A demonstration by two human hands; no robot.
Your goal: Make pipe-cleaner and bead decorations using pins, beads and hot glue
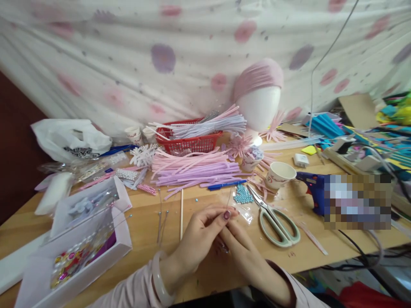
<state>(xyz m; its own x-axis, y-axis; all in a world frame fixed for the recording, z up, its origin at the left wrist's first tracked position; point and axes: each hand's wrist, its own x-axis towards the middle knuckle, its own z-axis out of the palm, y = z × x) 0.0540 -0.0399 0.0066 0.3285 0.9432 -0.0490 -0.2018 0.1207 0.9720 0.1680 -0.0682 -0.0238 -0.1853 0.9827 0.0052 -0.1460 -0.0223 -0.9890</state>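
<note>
Both hands are at the near centre of the wooden bench (150, 222), fingertips meeting.

- Left hand (199, 235): thumb and fingers pinched together on a thin silver wire (229, 200) that stands up from the pinch.
- Right hand (245, 252): fingers tucked in under the left thumb. The contact is hidden, so I can't tell whether it's clamped on the wire or only steadying it.

Progress, my read:
- The wire above the pinch looks bare, with nothing threaded that I can make out. Anything low on the wire is covered by the fingers.
- Small clear bag of pale blue beads (243, 196) lies just beyond the fingertips, beads inside.
- Pale green-handled scissors (278, 223) lie just right of the hands, blades apart.
- Blue hot-glue gun (312, 188) rests further right, nobody touching it.
- Loose pile of pink and lilac pipe cleaners (192, 169) at mid-bench looks like full-length stock. More sit in the red plastic basket (192, 144) behind.
- A few spiky pink flower-like pieces (239, 145) are by the white foam head with pink cap (260, 96), far side. These look made up.

So I judge this piece is at an early stage, and most of the material is unused.
</note>
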